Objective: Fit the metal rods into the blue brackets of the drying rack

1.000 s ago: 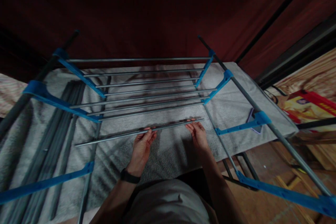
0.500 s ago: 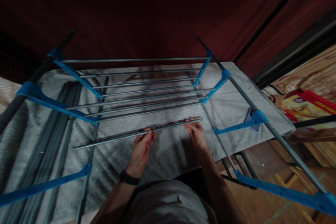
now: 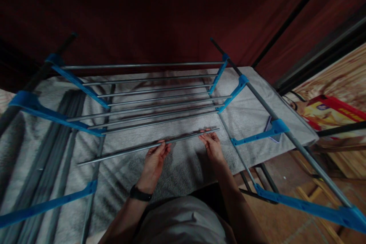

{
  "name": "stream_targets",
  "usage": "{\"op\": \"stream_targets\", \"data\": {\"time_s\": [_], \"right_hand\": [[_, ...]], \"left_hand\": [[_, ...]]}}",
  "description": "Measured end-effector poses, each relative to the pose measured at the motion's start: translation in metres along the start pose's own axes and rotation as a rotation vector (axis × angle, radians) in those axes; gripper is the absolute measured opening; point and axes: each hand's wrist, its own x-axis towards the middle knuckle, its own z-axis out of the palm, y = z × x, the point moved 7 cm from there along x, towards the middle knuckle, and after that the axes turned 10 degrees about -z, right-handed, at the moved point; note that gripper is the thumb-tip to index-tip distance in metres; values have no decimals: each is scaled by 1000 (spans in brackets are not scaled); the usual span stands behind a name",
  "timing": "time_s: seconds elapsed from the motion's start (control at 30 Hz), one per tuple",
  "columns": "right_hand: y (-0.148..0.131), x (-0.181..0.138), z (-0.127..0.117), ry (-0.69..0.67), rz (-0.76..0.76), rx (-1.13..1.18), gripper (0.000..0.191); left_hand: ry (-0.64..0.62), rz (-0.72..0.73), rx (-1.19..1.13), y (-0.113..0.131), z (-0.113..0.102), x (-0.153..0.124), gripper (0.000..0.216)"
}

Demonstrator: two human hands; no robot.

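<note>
A thin grey metal rod (image 3: 120, 153) is held crosswise in both hands above the cloth, its left end a little lower in view. My left hand (image 3: 156, 155), with a dark band on the wrist, pinches it near the middle. Close to its right end, my right hand (image 3: 211, 143) grips it between thumb and fingers. Around the hands stands a rack frame of grey tubes with blue plastic brackets (image 3: 233, 93). Several rods (image 3: 160, 112) span the brackets on the far side. The nearer right bracket (image 3: 260, 137) and left bracket (image 3: 48, 204) have no rods between them.
Grey tubes (image 3: 48, 164) lie bundled on the left of the grey cloth (image 3: 177, 171). A small purple-edged item (image 3: 273, 131) rests behind the right bracket. To the right is a red and yellow box (image 3: 331, 114). A dark red curtain (image 3: 148, 15) hangs behind.
The view has shifted slightly, so the rack appears a little further left. Both hands keep the same hold on the rod.
</note>
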Motion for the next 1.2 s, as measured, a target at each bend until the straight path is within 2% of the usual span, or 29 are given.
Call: {"op": "stream_targets", "data": {"time_s": [0.8,1.2], "right_hand": [[0,-1,2,16,22,83,36],[-2,-1,2,2,19,55,23]], "left_hand": [[-32,11,9,-1,-2,4,22],[-52,26,43,0,-1,1,24]]}}
